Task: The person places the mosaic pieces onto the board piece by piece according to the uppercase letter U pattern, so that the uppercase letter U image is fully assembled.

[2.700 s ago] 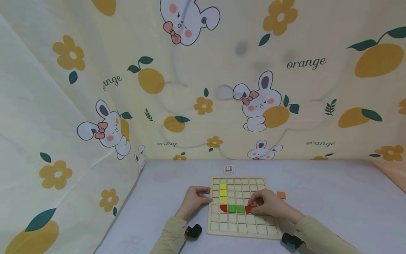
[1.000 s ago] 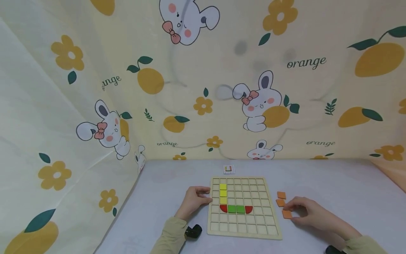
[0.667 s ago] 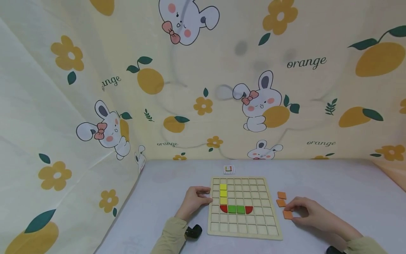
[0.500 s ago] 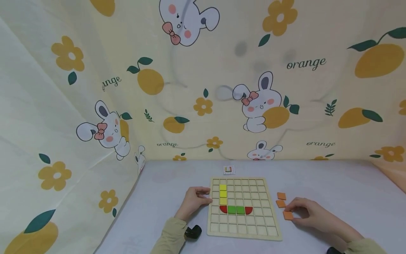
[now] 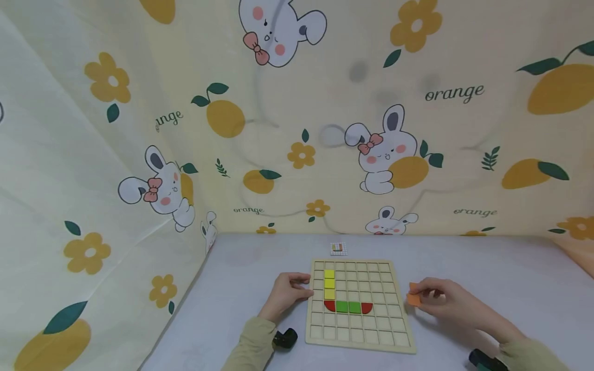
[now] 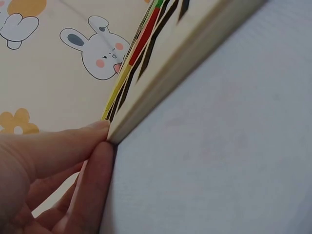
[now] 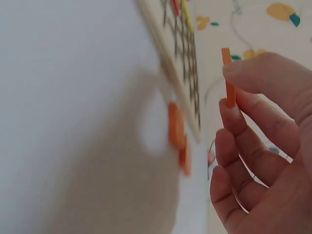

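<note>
On the white table lies a pale wooden grid board [image 5: 362, 332]. It holds three yellow square tiles [image 5: 329, 284] in a column, then two green tiles [image 5: 348, 307] with a red rounded tile [image 5: 329, 306] at one end and another red rounded tile [image 5: 366, 308] at the other. My left hand [image 5: 284, 296] touches the board's left edge with thumb and fingertips. Right of the board, my right hand [image 5: 447, 304] pinches an orange tile [image 7: 228, 78] between thumb and fingers, raised off the table. Below it, partly hidden in the head view, lie other orange tiles [image 7: 176, 124].
A small pattern card [image 5: 338, 249] lies behind the board, showing a coloured U-like shape. A printed cloth [image 5: 278, 154] with rabbits and oranges hangs at the back and left. Black wrist cameras [image 5: 285, 338] are worn on both wrists.
My right hand has gone from the red tile on the board to the orange tiles at the right and lifted one. The left hand has stayed at the board's edge.
</note>
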A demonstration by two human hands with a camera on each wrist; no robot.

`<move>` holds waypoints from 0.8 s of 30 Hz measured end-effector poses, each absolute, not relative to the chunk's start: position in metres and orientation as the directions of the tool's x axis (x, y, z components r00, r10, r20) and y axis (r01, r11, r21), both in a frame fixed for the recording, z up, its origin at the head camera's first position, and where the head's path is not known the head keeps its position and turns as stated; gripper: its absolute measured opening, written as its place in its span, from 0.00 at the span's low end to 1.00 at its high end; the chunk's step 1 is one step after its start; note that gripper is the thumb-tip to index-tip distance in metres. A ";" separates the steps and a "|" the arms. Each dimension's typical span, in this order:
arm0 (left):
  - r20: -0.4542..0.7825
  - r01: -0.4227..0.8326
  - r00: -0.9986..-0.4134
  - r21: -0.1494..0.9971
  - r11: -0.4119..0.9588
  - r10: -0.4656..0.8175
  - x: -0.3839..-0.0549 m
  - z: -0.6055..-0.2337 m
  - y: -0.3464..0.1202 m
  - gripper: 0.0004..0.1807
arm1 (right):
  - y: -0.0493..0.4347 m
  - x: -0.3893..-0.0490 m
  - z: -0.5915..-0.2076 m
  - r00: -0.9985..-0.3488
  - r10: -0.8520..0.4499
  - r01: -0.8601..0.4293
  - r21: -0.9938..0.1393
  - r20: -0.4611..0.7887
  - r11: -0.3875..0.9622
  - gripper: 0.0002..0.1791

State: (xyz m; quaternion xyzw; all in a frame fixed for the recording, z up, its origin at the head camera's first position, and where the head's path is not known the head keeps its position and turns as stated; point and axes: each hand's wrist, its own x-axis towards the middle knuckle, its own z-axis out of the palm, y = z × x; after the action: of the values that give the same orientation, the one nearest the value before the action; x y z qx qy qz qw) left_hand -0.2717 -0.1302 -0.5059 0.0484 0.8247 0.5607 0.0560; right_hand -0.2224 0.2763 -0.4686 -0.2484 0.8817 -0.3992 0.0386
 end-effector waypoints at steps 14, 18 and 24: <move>-0.045 0.009 -0.990 0.927 0.376 0.134 -0.270 -0.505 -0.129 0.22 | 0.211 -0.241 -0.462 -0.856 -0.499 -0.418 -0.748 0.135 0.516 0.14; -0.044 0.010 -0.990 0.926 0.376 0.135 -0.271 -0.506 -0.129 0.22 | 0.201 -0.248 -0.467 -0.859 -0.502 -0.392 -0.766 0.105 0.509 0.14; -0.028 0.028 -0.989 0.928 0.370 0.144 -0.272 -0.506 -0.131 0.22 | 0.193 -0.257 -0.475 -0.860 -0.508 -0.340 -0.792 0.044 0.507 0.13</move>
State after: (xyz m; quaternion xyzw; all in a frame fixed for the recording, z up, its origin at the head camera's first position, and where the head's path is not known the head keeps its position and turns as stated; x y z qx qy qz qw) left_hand -0.2715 -0.1313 -0.5057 0.0521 0.8261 0.5586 0.0522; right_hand -0.2573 0.1934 -0.4755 -0.2456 0.8627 -0.4313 0.0973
